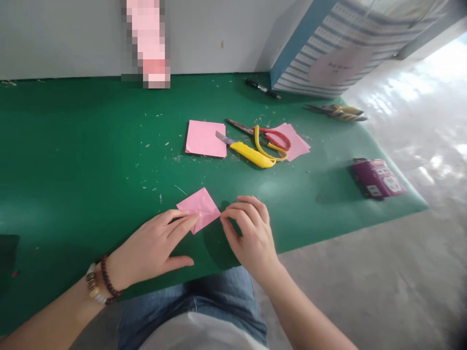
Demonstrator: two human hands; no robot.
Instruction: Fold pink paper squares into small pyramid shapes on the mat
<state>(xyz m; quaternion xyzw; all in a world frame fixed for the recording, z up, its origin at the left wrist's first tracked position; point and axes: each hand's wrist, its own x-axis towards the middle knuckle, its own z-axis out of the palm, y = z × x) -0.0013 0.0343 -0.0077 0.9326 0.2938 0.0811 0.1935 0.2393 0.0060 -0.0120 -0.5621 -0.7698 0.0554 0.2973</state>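
Note:
A pink sheet of paper (204,200) lies diamond-wise on the green table near its front edge, with crease lines visible on it. Flat across its lower left part rest the fingers of my left hand (148,248), stretched out, with the thumb spread apart on the table. My right hand (251,236) pinches the paper's right corner between thumb and fingertips. Beyond the hands sit a stack of square pink paper (202,138), a yellow utility knife (251,153) with its blade over the stack, and scissors (239,127) with red and yellow handles. More pink paper (296,146) lies partly under the handles.
A black pen (261,89) lies at the back beside a striped box or bag (328,58). Pliers (343,113) and a purple box (379,180) are near the right edge of the green table (91,160). Small scraps are scattered about. A pixelated pink area (148,29) is at the wall.

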